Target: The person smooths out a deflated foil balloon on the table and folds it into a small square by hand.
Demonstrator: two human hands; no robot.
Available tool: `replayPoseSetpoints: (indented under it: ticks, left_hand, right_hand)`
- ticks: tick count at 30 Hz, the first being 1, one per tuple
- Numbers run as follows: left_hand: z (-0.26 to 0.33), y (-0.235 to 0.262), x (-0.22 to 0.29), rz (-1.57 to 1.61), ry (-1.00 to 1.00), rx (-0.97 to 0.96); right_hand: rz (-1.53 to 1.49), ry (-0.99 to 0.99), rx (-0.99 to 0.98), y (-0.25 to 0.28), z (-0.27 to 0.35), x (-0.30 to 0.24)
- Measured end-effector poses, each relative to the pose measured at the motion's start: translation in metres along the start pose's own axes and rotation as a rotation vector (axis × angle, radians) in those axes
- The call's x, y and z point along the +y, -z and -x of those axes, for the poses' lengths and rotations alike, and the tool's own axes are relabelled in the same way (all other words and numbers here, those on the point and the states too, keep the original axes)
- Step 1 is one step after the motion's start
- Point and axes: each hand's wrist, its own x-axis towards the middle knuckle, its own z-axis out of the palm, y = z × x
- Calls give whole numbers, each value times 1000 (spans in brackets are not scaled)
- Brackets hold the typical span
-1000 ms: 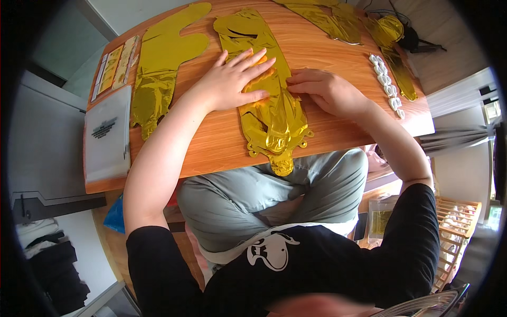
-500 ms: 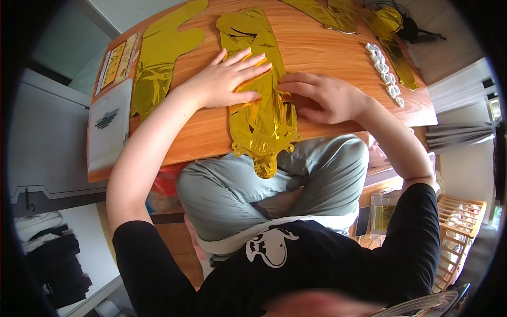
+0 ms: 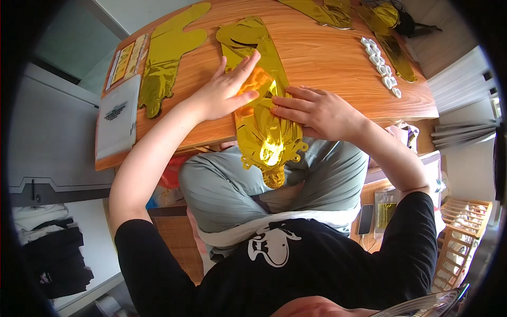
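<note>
A flat gold foil balloon (image 3: pixel 259 122) lies lengthwise in front of me, its lower end with small tabs hanging over the table edge above my lap. My left hand (image 3: pixel 224 94) is at its left side, fingers stretched and thumb spread over the foil; whether the raised fingers touch it I cannot tell. On the right edge of the foil rests my right hand (image 3: pixel 322 112), laid flat with its fingers pointing left. The foil between the hands is creased and shiny. Another flat gold balloon (image 3: pixel 174 50) lies to the left.
More gold foil pieces (image 3: pixel 330 13) lie at the table's far right, beside a row of small white pieces (image 3: pixel 380 66). A clear-white folder (image 3: pixel 119 116) and a yellow-and-white printed sheet (image 3: pixel 124 61) are at the left edge. A phone (image 3: pixel 365 219) lies below on the right.
My right hand has flattened out onto the foil's right edge from a curled pose. My left fingers have lifted and drawn closer together. The balloon's lower end sits a little nearer to me.
</note>
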Motion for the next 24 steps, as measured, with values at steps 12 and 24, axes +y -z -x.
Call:
replayPoseSetpoints:
  ticks: [12,24]
  left_hand:
    - [38,4,58,-301,-255,-344]
    - [36,-2,53,-289,-247,-272]
  right_hand:
    - [8,-13,51,-7,6,-6]
    - [-358,-153,216,-7,11,-1]
